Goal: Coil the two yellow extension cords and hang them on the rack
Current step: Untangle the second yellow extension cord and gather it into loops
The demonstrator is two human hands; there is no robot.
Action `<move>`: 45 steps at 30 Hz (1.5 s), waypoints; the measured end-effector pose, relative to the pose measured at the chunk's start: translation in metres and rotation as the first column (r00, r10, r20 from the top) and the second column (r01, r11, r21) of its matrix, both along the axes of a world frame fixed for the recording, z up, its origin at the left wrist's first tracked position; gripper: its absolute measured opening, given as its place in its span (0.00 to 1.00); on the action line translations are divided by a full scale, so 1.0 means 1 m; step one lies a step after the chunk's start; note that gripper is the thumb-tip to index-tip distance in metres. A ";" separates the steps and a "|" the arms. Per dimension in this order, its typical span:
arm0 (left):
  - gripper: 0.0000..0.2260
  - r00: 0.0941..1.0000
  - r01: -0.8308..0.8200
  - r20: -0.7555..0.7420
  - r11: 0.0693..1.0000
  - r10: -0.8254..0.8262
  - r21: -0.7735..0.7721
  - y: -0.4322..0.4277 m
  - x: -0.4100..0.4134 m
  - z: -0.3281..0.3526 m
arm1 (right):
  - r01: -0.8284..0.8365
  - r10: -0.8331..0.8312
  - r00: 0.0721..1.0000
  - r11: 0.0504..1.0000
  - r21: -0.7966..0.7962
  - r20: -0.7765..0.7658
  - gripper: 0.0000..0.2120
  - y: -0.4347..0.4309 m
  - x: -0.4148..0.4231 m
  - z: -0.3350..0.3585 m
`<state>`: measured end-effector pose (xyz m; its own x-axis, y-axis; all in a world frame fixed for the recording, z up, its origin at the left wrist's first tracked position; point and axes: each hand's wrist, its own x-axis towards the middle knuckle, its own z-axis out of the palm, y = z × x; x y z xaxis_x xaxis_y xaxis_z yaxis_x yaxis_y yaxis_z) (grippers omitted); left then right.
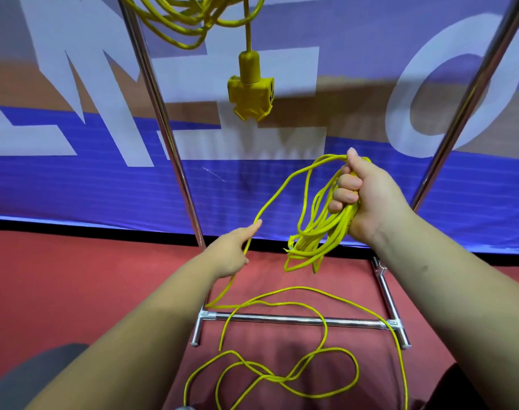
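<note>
Loose loops of second cord [281,377] on floor at 6 o'clock, across rack [296,320] base. Right hand [367,196], 3 o'clock, clenched round gathered coils, long axis hanging down. Left hand [231,253] on feed strand, forefinger straight; pinch unclear. First cord [193,22] hung at 12, socket down. Judged over halfway.

Right hand [367,196] gripped a bunch of loops of the thin yellow extension cord [317,238], while one strand ran through the left hand [231,250]. The rest lay tangled on the red floor [74,291], draped over the chrome tube rack [296,320] base bar. Up top hung a second coiled yellow cord [187,22], its chunky yellow socket block [250,96] dangling.
</note>
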<state>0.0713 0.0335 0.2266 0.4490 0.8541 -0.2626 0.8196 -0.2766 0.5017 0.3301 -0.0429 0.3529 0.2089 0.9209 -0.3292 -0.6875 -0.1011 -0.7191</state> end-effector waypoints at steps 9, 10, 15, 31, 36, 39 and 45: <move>0.34 0.998 -0.056 -0.004 0.871 0.066 0.487 -0.010 0.016 0.002 | -0.034 0.029 0.996 0.997 0.063 0.079 0.17 -0.005 -0.001 0.009; 0.31 0.995 -0.091 0.079 0.884 0.062 0.458 -0.008 0.019 0.007 | -0.035 0.030 0.996 0.997 0.064 0.088 0.17 -0.006 -0.001 0.009; 0.28 0.982 0.130 0.067 0.895 -0.175 0.427 -0.019 0.032 0.031 | -0.003 -0.001 0.994 1.000 0.030 0.105 0.17 -0.011 0.002 0.008; 0.18 0.659 -0.087 0.684 0.936 0.311 -0.341 -0.083 0.039 0.137 | -0.364 0.367 0.920 0.930 -0.043 0.142 0.28 -0.028 -0.011 -0.001; 0.06 0.661 0.103 0.731 0.944 0.171 -0.315 -0.077 0.024 0.142 | -0.356 0.366 0.904 0.931 -0.081 0.224 0.14 -0.033 -0.022 -0.007; 0.05 0.784 0.092 0.620 0.993 -0.029 -0.069 -0.075 0.012 0.151 | -0.280 0.298 0.924 0.954 -0.104 0.241 0.14 -0.031 -0.026 -0.012; 0.05 0.986 -0.086 0.167 0.828 -0.009 0.555 -0.064 0.001 0.129 | -0.071 0.096 0.954 0.993 -0.095 0.284 0.13 -0.025 -0.018 -0.016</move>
<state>0.0727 -0.0303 0.3552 0.4066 0.8501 0.3347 0.7599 -0.5180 0.3927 0.3123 -0.0676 0.3370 0.2296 0.9111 -0.3423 -0.4391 -0.2169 -0.8719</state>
